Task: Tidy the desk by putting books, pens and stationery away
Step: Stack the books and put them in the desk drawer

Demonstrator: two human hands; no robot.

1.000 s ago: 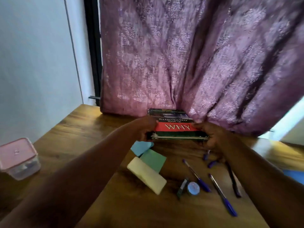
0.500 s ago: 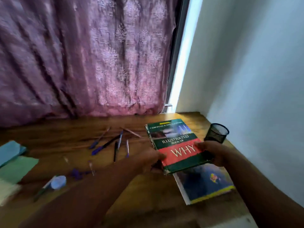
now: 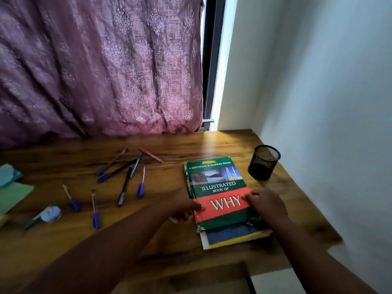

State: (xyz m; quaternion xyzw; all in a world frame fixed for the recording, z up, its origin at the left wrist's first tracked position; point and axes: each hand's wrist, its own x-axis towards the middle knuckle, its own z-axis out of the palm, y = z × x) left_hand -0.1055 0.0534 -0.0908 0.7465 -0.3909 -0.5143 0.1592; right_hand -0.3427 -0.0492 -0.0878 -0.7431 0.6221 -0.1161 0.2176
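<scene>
A green and red book [image 3: 216, 187] titled "Illustrated Book of WHY" lies flat on top of a blue and yellow book [image 3: 231, 237] at the right of the wooden desk [image 3: 169, 149]. My left hand [image 3: 183, 209] grips the green book's left edge. My right hand [image 3: 265, 203] holds its right edge, thumb on the cover. Several pens [image 3: 125, 177] lie scattered to the left. A black mesh pen cup [image 3: 264, 162] stands empty beyond the books.
Blue and green sticky-note pads [image 3: 12, 187] lie at the far left, with a round correction-tape dispenser [image 3: 49, 214] nearer me. A purple curtain [image 3: 101, 66] hangs behind the desk. A white wall [image 3: 328, 102] borders the desk's right side.
Both hands carried the green book from the back middle of the desk to the right and lowered it onto the blue and yellow book. The view swung right.
</scene>
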